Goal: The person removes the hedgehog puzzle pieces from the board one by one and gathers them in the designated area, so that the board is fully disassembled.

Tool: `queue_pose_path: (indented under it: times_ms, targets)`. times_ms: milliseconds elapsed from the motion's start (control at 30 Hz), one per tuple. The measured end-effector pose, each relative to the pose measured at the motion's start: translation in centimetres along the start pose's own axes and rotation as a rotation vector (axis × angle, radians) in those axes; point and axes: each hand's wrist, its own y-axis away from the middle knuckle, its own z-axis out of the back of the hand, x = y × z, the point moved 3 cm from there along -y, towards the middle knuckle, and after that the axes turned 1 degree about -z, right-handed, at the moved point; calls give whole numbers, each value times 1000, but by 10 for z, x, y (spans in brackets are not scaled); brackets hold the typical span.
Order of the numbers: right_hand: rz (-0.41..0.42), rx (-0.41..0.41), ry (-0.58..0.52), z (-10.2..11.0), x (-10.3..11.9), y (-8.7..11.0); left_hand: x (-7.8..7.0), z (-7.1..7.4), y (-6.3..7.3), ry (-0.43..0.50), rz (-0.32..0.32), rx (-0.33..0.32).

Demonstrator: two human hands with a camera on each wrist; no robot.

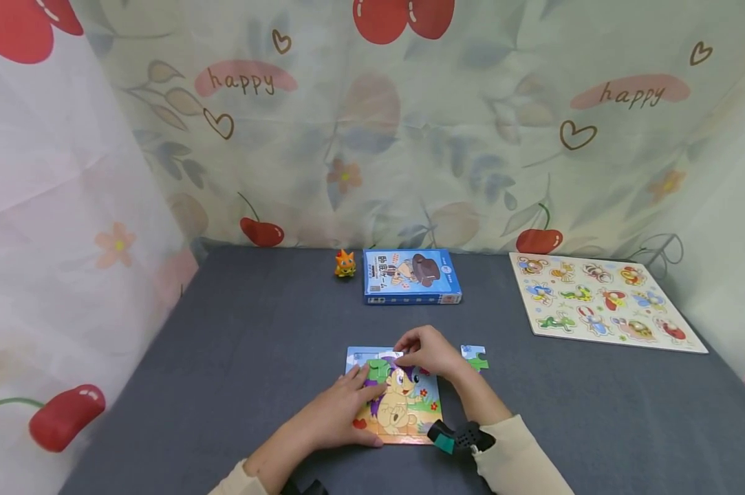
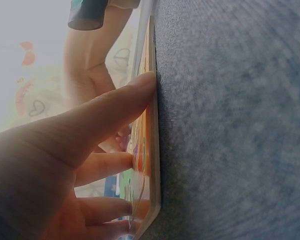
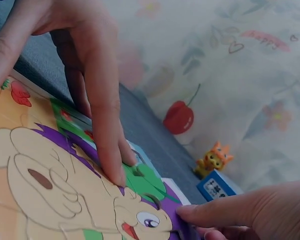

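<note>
A jigsaw puzzle [image 1: 403, 430] with a purple-haired hedgehog lies on the grey table. My left hand [image 1: 342, 409] rests on its left side: the thumb touches the near edge, and the fairly straight fingers press the picture, as the left wrist view shows. At the top of the picture, my right hand [image 1: 430, 352] pinches a purple puzzle piece [image 3: 174, 194] between thumb and fingers; the hand covers much of the piece. Right of the board lies a loose blue and green puzzle piece [image 1: 473, 355], partly behind the right wrist.
Behind the puzzle stand a small orange toy figure [image 1: 344, 264] and a blue box [image 1: 412, 276]. A white board with insect pictures [image 1: 607, 302] lies at the far right. Patterned cloth [image 1: 409, 151] hangs along the table's back edge.
</note>
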Motion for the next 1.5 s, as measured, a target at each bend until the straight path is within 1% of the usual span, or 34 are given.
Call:
queue_pose_path:
  times_ms: [133,300,433,733,1033,1367,1500]
  targets:
    - [7,-15,-21,1,-5,1,0,0,-1,-5,3,0]
    - [3,-10,-86,-1,-9,2,0,0,-1,-13,-10,1]
    - [0,-1,-113,-2,-10,3,1,-1,-1,-8,-5,3]
    - [-70,-2,-215,1,-13,3,0,-1,-1,-1,5,15]
    - [-102,-22,-229,15,-20,9,-1,0,-1,-10,-1,15]
    - [-154,-80,-191,37,-33,17,0,-2,-2,-8,17,11]
    - [-170,-92,-180,46,-38,21,0,-2,-2,-7,23,9]
